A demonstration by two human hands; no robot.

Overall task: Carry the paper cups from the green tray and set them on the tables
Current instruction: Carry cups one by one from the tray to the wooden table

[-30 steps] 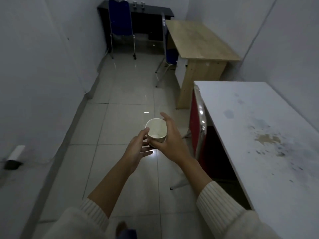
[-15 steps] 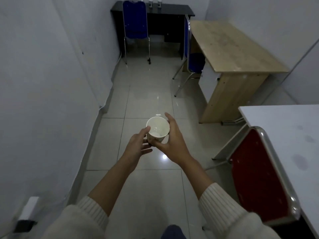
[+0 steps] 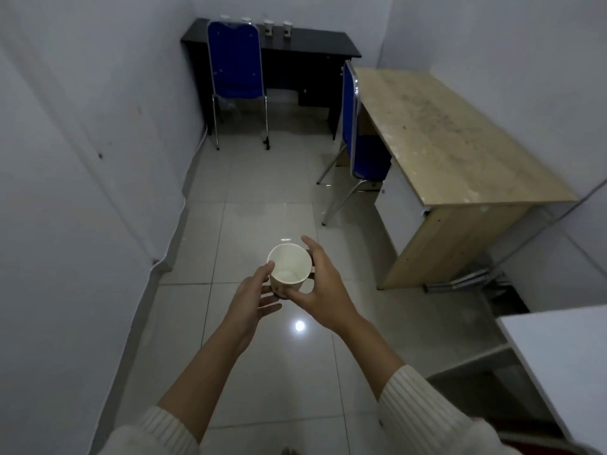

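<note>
Paper cup in transit, held upright at mid-height over the tiled floor.

The right hand [image 3: 323, 290] wraps the paper cup [image 3: 289, 269], thumb on the near wall and fingers round the far side. The left hand [image 3: 253, 295] only steadies it, thumb laid against the rim, fingers loose and spread beneath. Mouth up, probably to keep its shape. The cup is clear of every table. Four cups [image 3: 277, 27] already stand on the black desk [image 3: 315, 44]; the wooden table [image 3: 443, 133] is likely next. There is a small print low on the cup, unreadable. The green tray is not in view.
</note>
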